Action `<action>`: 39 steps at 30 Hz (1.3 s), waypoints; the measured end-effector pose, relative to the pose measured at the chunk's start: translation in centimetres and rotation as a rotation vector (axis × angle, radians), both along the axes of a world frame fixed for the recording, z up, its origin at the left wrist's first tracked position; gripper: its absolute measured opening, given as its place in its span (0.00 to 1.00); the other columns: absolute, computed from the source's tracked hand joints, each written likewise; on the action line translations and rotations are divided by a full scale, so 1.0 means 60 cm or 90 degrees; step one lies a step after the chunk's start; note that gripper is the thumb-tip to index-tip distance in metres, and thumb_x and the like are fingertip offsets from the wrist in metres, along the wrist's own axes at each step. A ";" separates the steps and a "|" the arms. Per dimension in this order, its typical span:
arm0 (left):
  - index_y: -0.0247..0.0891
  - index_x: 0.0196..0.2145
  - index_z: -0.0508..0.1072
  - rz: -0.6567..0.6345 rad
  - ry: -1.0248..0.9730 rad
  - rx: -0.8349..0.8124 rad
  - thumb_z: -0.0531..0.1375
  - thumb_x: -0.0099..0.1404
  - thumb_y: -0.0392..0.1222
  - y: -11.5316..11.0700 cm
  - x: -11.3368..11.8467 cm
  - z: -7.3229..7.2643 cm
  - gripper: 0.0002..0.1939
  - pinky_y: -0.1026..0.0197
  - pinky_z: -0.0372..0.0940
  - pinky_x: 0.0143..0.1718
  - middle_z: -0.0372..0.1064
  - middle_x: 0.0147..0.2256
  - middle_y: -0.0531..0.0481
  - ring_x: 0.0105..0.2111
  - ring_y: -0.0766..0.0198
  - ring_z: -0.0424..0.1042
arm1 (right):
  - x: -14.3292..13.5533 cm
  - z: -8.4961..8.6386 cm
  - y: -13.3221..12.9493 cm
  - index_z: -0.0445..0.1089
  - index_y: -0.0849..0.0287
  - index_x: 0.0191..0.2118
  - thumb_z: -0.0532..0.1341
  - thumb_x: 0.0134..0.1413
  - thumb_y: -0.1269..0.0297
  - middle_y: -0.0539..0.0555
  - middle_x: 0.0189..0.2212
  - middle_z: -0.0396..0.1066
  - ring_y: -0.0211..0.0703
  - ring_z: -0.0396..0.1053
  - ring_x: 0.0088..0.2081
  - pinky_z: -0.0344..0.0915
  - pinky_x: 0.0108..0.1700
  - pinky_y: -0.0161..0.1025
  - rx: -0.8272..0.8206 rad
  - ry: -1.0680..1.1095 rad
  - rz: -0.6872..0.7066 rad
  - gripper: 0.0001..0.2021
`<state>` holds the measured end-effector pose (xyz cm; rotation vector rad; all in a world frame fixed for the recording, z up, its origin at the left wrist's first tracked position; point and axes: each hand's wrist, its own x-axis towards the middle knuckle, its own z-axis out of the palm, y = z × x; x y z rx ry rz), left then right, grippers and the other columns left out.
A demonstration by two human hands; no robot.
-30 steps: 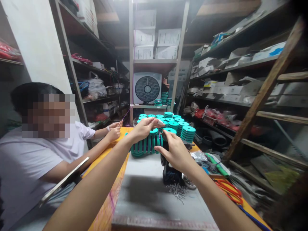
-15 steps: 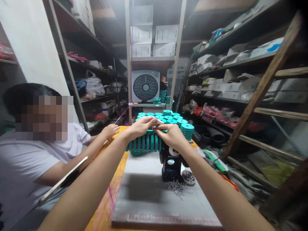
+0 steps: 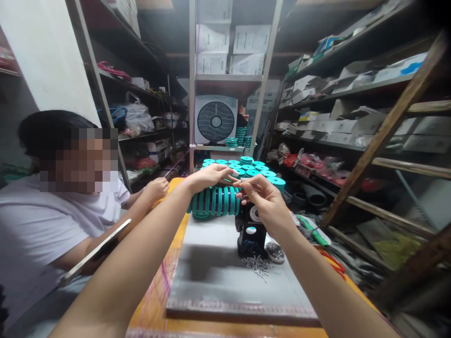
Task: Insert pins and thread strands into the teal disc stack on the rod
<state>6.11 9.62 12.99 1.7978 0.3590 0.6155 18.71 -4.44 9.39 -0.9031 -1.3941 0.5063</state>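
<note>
My left hand (image 3: 211, 175) reaches over a row of green discs (image 3: 214, 202) with purple thread between them. Its thumb and fingers are pinched, and a white covering shows at one fingertip. Close to it on the right, my right hand (image 3: 266, 195) has its thumb and forefinger pressed together. Whatever lies between the fingers is too small to make out. Below the right hand stands a black device (image 3: 252, 234) with a round dial. Flat green spools (image 3: 252, 173) stand grouped behind both hands. Small metal pieces (image 3: 259, 266) lie loose beside a round dish (image 3: 275, 252).
To the left sits another person, whose hand (image 3: 157, 188) is near a purple thread. A grey board (image 3: 200, 286) rests on the orange table (image 3: 176, 237). A box fan (image 3: 216, 120) stands on the rack behind; a wooden ladder (image 3: 384, 131) leans at the right.
My right hand has moved slightly right and turned, with its fingers more curled. My left hand stays by the discs. The view has shifted a little.
</note>
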 end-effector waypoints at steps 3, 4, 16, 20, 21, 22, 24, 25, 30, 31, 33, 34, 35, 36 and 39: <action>0.31 0.37 0.75 -0.015 0.057 -0.022 0.59 0.63 0.49 0.020 0.006 -0.002 0.16 0.52 0.65 0.51 0.78 0.37 0.39 0.40 0.56 0.77 | -0.014 -0.014 -0.016 0.65 0.57 0.31 0.60 0.56 0.54 0.49 0.30 0.71 0.37 0.70 0.33 0.66 0.34 0.34 0.007 0.016 -0.010 0.12; 0.31 0.37 0.75 -0.023 0.075 -0.029 0.58 0.65 0.48 0.025 0.007 -0.002 0.15 0.53 0.65 0.51 0.78 0.37 0.39 0.40 0.58 0.77 | -0.020 -0.021 -0.019 0.65 0.57 0.30 0.60 0.56 0.55 0.48 0.27 0.70 0.37 0.69 0.31 0.66 0.34 0.34 0.012 0.025 -0.020 0.11; 0.30 0.35 0.74 -0.028 0.088 -0.040 0.56 0.66 0.45 0.037 0.008 -0.006 0.14 0.56 0.65 0.49 0.79 0.35 0.39 0.39 0.60 0.77 | -0.099 -0.180 -0.026 0.65 0.57 0.25 0.56 0.57 0.62 0.47 0.17 0.65 0.37 0.63 0.20 0.60 0.25 0.35 -0.150 -0.069 -0.088 0.11; 0.31 0.34 0.74 -0.028 0.071 -0.023 0.60 0.62 0.50 0.026 0.003 -0.003 0.16 0.53 0.64 0.51 0.78 0.36 0.38 0.40 0.57 0.77 | -0.101 -0.158 -0.072 0.71 0.58 0.30 0.57 0.58 0.58 0.49 0.21 0.69 0.37 0.67 0.19 0.60 0.21 0.33 -0.206 -0.137 0.039 0.11; 0.31 0.35 0.74 -0.027 0.063 -0.021 0.61 0.61 0.51 0.023 0.002 -0.003 0.17 0.53 0.63 0.51 0.78 0.36 0.38 0.41 0.57 0.77 | -0.094 -0.142 -0.087 0.72 0.58 0.32 0.57 0.58 0.57 0.50 0.23 0.70 0.36 0.67 0.18 0.59 0.18 0.32 -0.238 -0.155 0.099 0.12; 0.31 0.35 0.74 -0.024 0.054 -0.019 0.61 0.61 0.51 0.019 0.000 -0.002 0.17 0.53 0.63 0.51 0.78 0.36 0.38 0.41 0.57 0.77 | -0.084 -0.123 -0.102 0.73 0.58 0.35 0.57 0.59 0.55 0.51 0.24 0.71 0.35 0.67 0.17 0.57 0.16 0.31 -0.269 -0.170 0.158 0.13; 0.32 0.36 0.74 -0.022 0.038 -0.020 0.61 0.60 0.53 0.013 -0.002 -0.002 0.19 0.53 0.63 0.51 0.78 0.37 0.38 0.41 0.57 0.77 | -0.057 -0.086 -0.125 0.74 0.57 0.38 0.55 0.60 0.54 0.50 0.23 0.71 0.32 0.63 0.15 0.54 0.14 0.29 -0.259 -0.168 0.190 0.15; 0.32 0.36 0.73 -0.023 0.032 -0.021 0.61 0.61 0.54 0.011 -0.003 -0.003 0.19 0.52 0.63 0.51 0.78 0.37 0.37 0.42 0.56 0.77 | -0.041 -0.069 -0.131 0.73 0.56 0.39 0.53 0.62 0.54 0.49 0.21 0.70 0.30 0.60 0.13 0.52 0.13 0.29 -0.202 -0.141 0.139 0.15; 0.31 0.36 0.73 -0.023 0.021 -0.021 0.61 0.60 0.55 0.007 -0.004 -0.003 0.21 0.52 0.64 0.50 0.78 0.36 0.37 0.40 0.56 0.77 | 0.021 -0.040 -0.099 0.71 0.51 0.47 0.55 0.62 0.62 0.54 0.37 0.73 0.40 0.71 0.32 0.69 0.32 0.37 0.115 -0.335 -0.280 0.12; 0.31 0.36 0.73 -0.025 0.019 -0.022 0.61 0.60 0.55 0.008 -0.004 -0.003 0.21 0.52 0.65 0.50 0.78 0.36 0.37 0.40 0.56 0.77 | 0.027 -0.046 -0.084 0.71 0.51 0.48 0.56 0.61 0.63 0.56 0.42 0.72 0.44 0.71 0.40 0.70 0.41 0.41 0.142 -0.431 -0.315 0.12; 0.31 0.37 0.73 -0.034 0.018 -0.024 0.60 0.61 0.54 0.008 -0.004 -0.002 0.20 0.53 0.65 0.49 0.78 0.36 0.38 0.40 0.57 0.77 | 0.033 -0.063 -0.055 0.71 0.51 0.51 0.56 0.61 0.64 0.59 0.46 0.69 0.48 0.69 0.46 0.67 0.49 0.47 0.161 -0.571 -0.334 0.14; 0.31 0.38 0.73 -0.039 0.018 -0.024 0.60 0.62 0.53 0.008 -0.005 -0.002 0.20 0.53 0.65 0.49 0.78 0.36 0.38 0.40 0.58 0.77 | 0.035 -0.072 -0.043 0.71 0.50 0.51 0.55 0.61 0.64 0.59 0.46 0.69 0.47 0.69 0.45 0.68 0.49 0.47 0.163 -0.603 -0.330 0.15; 0.31 0.38 0.73 -0.043 0.019 -0.025 0.60 0.62 0.53 0.009 -0.005 -0.002 0.19 0.54 0.65 0.50 0.79 0.35 0.39 0.40 0.58 0.77 | 0.036 -0.080 -0.033 0.72 0.50 0.50 0.54 0.62 0.64 0.59 0.45 0.69 0.46 0.70 0.44 0.69 0.48 0.46 0.169 -0.615 -0.322 0.14; 0.32 0.38 0.73 -0.045 0.020 -0.025 0.59 0.63 0.52 0.010 -0.004 -0.003 0.18 0.54 0.65 0.50 0.79 0.35 0.39 0.40 0.58 0.77 | 0.036 -0.084 -0.026 0.73 0.50 0.48 0.54 0.62 0.64 0.59 0.45 0.69 0.45 0.70 0.43 0.69 0.47 0.46 0.183 -0.610 -0.311 0.14; 0.32 0.37 0.73 -0.044 0.016 -0.033 0.60 0.63 0.51 0.016 -0.002 -0.007 0.17 0.53 0.65 0.49 0.79 0.34 0.40 0.40 0.58 0.77 | 0.034 -0.077 -0.018 0.75 0.50 0.43 0.53 0.62 0.65 0.57 0.44 0.72 0.45 0.71 0.44 0.70 0.46 0.46 0.248 -0.529 -0.252 0.13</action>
